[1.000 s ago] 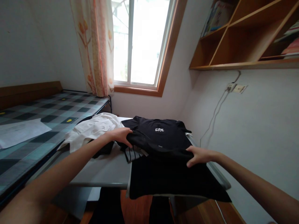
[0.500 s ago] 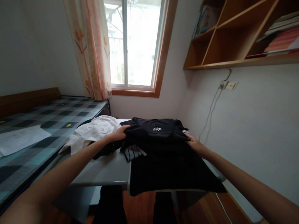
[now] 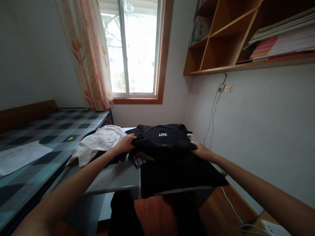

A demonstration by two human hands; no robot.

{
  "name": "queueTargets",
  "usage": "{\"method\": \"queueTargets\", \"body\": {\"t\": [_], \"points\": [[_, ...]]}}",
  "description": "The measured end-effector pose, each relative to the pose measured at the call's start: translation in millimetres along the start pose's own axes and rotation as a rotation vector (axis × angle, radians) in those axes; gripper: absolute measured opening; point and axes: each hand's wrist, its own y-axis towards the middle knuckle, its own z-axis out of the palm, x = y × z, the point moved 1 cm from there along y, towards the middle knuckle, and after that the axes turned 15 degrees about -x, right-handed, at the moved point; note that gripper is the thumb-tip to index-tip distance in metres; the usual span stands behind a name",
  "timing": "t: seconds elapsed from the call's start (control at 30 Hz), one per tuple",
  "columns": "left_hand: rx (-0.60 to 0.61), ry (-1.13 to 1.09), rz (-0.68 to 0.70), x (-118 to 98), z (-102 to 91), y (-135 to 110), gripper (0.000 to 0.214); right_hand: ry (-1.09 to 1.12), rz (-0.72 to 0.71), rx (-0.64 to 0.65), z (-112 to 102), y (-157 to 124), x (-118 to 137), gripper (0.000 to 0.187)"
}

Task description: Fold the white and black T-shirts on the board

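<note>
A black T-shirt [image 3: 162, 141] with white "LIFE" lettering lies on a pile of clothes on a grey table [image 3: 115, 177]. My left hand [image 3: 126, 143] grips its left edge, fingers curled round the cloth. My right hand [image 3: 200, 150] holds the right edge in the same way. Under the shirt a black garment [image 3: 179, 177] is spread flat and hangs over the table's front edge. A black-and-white striped piece [image 3: 139, 160] pokes out from below the pile.
A crumpled white garment [image 3: 98, 142] lies at the table's left. A bed with a checked cover [image 3: 36, 137] and a sheet of paper [image 3: 19, 155] stands at the left. The window, the curtain and wooden wall shelves [image 3: 221, 49] with books are behind.
My right hand has slid from the shirt's front corner back along its right edge. The shirt has been pushed further from me. The camera has tilted up and to the right.
</note>
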Motion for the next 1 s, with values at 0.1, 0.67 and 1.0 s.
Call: {"method": "queueTargets", "body": {"t": [0.1, 0.67, 1.0], "points": [[-0.102, -0.09, -0.024, 3.6, -4.5, 2.0, 0.013, 0.252, 0.102, -0.096, -1.9, 4.9, 6.0, 0.041], [0.319, -0.22, -0.184, 63.6, 26.8, 18.4, 0.025, 0.021, 0.02, 0.184, 99.3, 93.5, -40.1, 0.027], [-0.05, -0.152, -0.11, 82.4, 34.5, 83.2, 0.033, 0.103, 0.023, -0.327, 88.3, 164.3, -54.0, 0.035]]}}
